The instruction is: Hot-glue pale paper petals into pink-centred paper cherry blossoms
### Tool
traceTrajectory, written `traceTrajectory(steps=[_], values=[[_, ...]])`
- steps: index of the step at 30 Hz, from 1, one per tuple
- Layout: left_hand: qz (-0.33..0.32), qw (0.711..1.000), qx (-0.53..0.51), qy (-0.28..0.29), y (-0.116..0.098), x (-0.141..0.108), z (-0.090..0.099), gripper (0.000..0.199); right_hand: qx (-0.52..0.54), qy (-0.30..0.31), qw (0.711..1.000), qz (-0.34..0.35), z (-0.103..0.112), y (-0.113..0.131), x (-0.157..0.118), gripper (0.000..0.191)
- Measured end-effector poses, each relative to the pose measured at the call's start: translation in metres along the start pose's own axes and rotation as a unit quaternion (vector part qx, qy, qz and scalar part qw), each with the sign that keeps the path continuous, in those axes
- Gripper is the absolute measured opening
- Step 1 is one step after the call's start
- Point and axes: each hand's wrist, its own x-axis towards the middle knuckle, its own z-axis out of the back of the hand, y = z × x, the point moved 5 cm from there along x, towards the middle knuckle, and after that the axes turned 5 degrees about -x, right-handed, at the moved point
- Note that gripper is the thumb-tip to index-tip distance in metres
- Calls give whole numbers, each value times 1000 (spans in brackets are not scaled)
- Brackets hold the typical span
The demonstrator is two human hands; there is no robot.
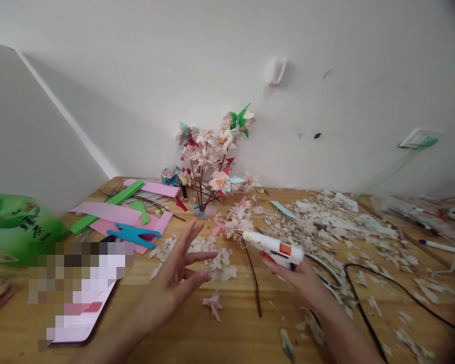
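My right hand is wrapped round the handle of a white hot glue gun, its nozzle pointing left. Close to that nozzle lies a cluster of pale pink flowers on a brown twig. My left hand hovers over the table, fingers spread, with nothing in it. Beneath and behind it is a pile of pale petals. One small pink-and-white flower rests on the wood between my hands. Farther back, an arrangement of handmade blossoms on twigs stands upright against the wall.
Coloured paper strips and a phone lie to the left, beside a green bag. Dried petals cover the right side. Scissors lie beyond my right hand, and a black cable curves nearby.
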Motion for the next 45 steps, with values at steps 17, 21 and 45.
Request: traceTrajectory(steps=[17, 21, 45], values=[[-15, 964, 260, -53, -5, 12, 31, 40, -44, 13, 998, 48, -8, 0, -2, 33], [-55, 871, 481, 81, 16, -8, 31, 57, -94, -5, 994, 57, -8, -6, -3, 30], [165, 980, -16, -109, 42, 12, 34, 63, 5, 18, 1000, 25, -24, -4, -16, 27]])
